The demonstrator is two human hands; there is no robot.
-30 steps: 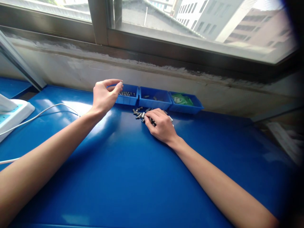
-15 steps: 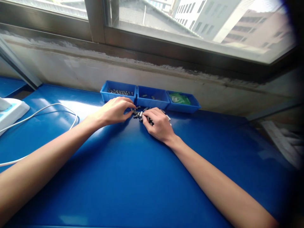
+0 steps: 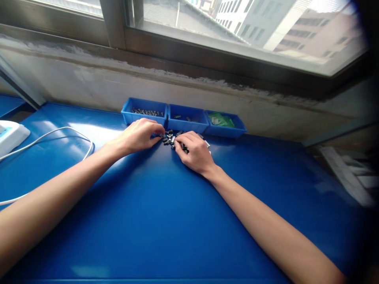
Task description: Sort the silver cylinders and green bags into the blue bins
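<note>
At the far left edge of the frame a white plastic device (image 3: 10,134) sits on the glossy blue tabletop (image 3: 166,221), its white cable (image 3: 63,129) looping across the surface toward the lower left. Moving inward, the left hand (image 3: 139,136) lies low on the table near the centre, fingers curled and thumb meeting fingertips at the left fringe of a small heap of dark and silvery metal parts (image 3: 171,139); it seems pinched on one piece, though the piece itself is too small to make out. Behind the heap, against the grey-white wall under the window, stand three shallow blue plastic trays in a row: the left tray (image 3: 144,111) holds many similar small metal pieces, the middle tray (image 3: 186,117) only a few, the right tray (image 3: 225,126) a green packet. The right hand (image 3: 194,152) rests palm down over the heap's right side, fingers bent onto the parts, apparently keeping them gathered; whether it grips any I cannot tell.
</note>
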